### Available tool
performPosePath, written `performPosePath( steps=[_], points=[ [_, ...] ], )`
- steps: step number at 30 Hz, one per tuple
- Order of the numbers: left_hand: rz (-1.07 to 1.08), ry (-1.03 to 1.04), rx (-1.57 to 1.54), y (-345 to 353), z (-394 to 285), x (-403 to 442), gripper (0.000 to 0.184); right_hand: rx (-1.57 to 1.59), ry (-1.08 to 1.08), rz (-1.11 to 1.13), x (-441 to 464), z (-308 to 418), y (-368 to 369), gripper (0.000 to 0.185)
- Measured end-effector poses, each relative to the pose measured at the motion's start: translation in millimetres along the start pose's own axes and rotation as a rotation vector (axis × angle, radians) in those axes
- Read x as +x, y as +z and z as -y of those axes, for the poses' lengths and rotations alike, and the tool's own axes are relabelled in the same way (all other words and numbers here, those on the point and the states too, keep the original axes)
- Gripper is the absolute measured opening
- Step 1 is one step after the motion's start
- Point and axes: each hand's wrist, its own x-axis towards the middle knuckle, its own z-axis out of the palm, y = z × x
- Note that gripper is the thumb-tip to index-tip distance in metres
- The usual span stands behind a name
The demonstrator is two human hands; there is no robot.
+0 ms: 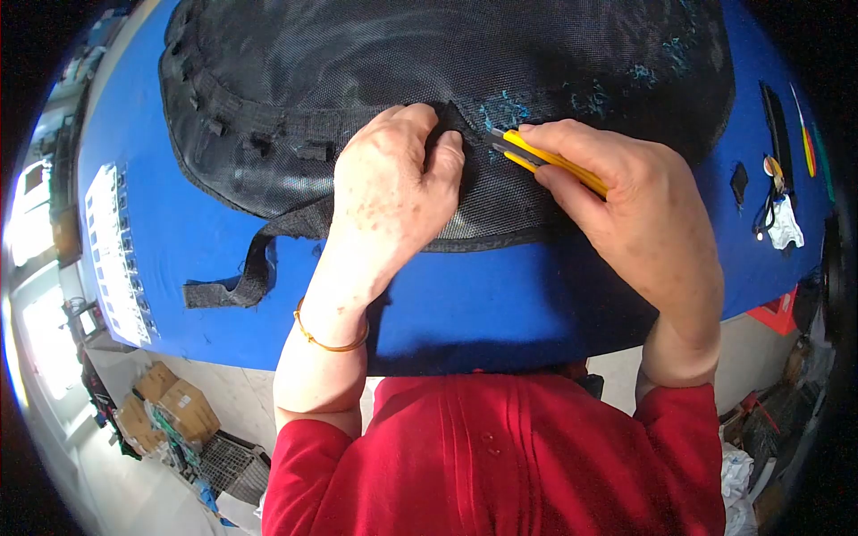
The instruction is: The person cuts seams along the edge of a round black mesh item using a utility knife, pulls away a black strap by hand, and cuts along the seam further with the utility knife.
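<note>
A large piece of black mesh fabric lies over the blue table. Blue thread scraps are scattered on its surface. My right hand is closed round a yellow and black cutter, whose tip points left at the mesh beside the threads. Just left of the tip, my left hand presses on the mesh, its thumb and forefinger pinching a raised fold of black fabric. From under the mesh's lower left edge, a black strap runs out onto the table.
At the table's right side lie a black strip, a small black piece, a white crumpled scrap and a red-yellow tool. Cardboard boxes and a grey crate stand on the floor at the lower left.
</note>
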Motion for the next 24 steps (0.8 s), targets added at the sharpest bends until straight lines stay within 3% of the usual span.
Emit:
performPosePath(
  steps=[2, 7, 14, 24],
  points=[
    [0.036, -0.046, 0.007, 0.1, -1.1, 0.3, 0.030, -0.002, -0.007, -0.008, -0.2, 0.0, 0.3, 0.028],
    [-0.063, 0.017, -0.020, 6.8, -2.1, 1.2, 0.024, 0.001, -0.022, -0.003, 0.2, -2.8, -0.1, 0.028],
    [-0.081, 0.029, 0.004, 7.7, -1.3, 1.7, 0.020, 0.165, -0.054, -0.078, 3.8, -3.7, -0.9, 0.029],
    [-0.079, 0.047, 0.006, 6.1, -2.2, 1.8, 0.017, 0.127, -0.029, -0.105, 7.9, -5.3, 13.4, 0.028]
  ],
)
